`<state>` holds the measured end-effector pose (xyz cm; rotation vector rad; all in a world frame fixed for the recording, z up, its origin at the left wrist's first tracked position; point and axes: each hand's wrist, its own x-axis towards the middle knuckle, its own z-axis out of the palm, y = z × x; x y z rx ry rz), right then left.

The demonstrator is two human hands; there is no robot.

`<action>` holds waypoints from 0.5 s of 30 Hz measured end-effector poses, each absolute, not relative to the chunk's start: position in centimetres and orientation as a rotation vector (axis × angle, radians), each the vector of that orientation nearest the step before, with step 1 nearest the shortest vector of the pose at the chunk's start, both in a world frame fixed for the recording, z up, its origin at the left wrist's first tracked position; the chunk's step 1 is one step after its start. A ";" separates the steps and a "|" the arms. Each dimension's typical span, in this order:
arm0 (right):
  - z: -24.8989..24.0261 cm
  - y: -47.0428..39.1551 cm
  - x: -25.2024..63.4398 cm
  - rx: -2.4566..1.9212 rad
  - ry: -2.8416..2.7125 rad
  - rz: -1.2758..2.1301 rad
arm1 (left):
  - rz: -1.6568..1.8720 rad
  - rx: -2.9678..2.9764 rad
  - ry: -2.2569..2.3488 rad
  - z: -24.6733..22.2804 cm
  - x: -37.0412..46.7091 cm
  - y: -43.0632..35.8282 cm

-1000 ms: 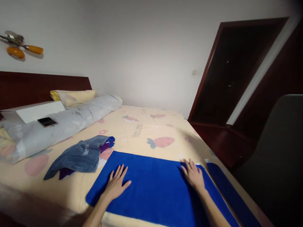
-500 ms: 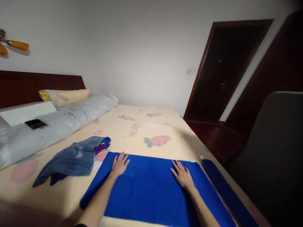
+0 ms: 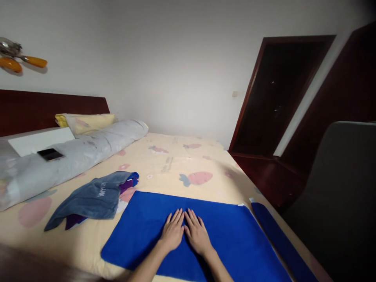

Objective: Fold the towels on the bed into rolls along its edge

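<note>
A blue towel (image 3: pixel 235 231) lies spread flat on the bed, with a small white tag at its far right corner. My left hand (image 3: pixel 173 231) rests palm down on the middle of this towel, fingers stretched out. Right beside it, my right hand (image 3: pixel 197 234) also lies flat on the cloth, the two hands nearly touching at the index fingers and thumbs. Neither hand holds anything. Along the bed's right side is a narrow folded blue towel (image 3: pixel 279 235), also with a white tag.
Left of the towel is a loose pile of cloths, topped by a grey-blue towel (image 3: pixel 94 197) with white lettering. A grey wrapped roll (image 3: pixel 88 152) carries a phone (image 3: pixel 50 154) and a white box (image 3: pixel 41 141). A dark chair back (image 3: pixel 343 188) stands right of the bed.
Both hands have slid inward over the blue towel, from its left and right parts to the middle, and somewhat nearer to me. The view has shifted slightly.
</note>
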<state>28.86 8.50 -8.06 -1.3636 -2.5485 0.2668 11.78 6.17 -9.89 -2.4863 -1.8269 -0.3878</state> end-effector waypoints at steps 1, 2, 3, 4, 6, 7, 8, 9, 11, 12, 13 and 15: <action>-8.3 8.0 29.4 -1.383 -2.550 0.273 | -0.373 -2.507 -1.836 -9.9 11.4 5.4; -8.6 7.6 30.7 -1.420 -2.536 0.263 | -0.364 -2.502 -1.858 -9.9 10.4 4.6; -9.1 7.4 32.6 -1.471 -2.510 0.239 | -0.359 -2.472 -1.895 -9.9 9.0 3.7; -9.6 7.2 34.8 -1.531 -2.473 0.205 | -0.354 -2.422 -1.947 -9.8 7.1 2.8; -10.8 7.1 40.3 -1.674 -2.377 0.136 | -0.328 -2.289 -2.083 -9.7 2.9 0.6; -11.4 7.1 43.2 -1.740 -2.325 0.110 | -0.311 -2.212 -2.156 -9.8 0.8 -0.5; -12.1 7.1 46.0 -1.802 -2.277 0.095 | -0.291 -2.129 -2.226 -9.8 -1.2 -1.7; -12.8 7.0 48.8 -1.835 -2.244 0.090 | -0.266 -2.057 -2.292 -9.9 -3.1 -2.8; -14.0 6.9 53.6 -1.851 -2.203 0.122 | -0.213 -1.959 -2.391 -10.1 -6.1 -4.7; -14.5 6.9 55.3 -1.861 -2.177 0.143 | -0.191 -1.924 -2.424 -10.2 -7.2 -5.5; -14.8 6.7 56.4 -1.856 -2.158 0.154 | -0.174 -1.883 -2.448 -10.2 -7.8 -6.0; -14.8 6.3 56.3 -1.809 -2.114 0.112 | -0.168 -1.777 -2.461 -10.2 -7.5 -6.4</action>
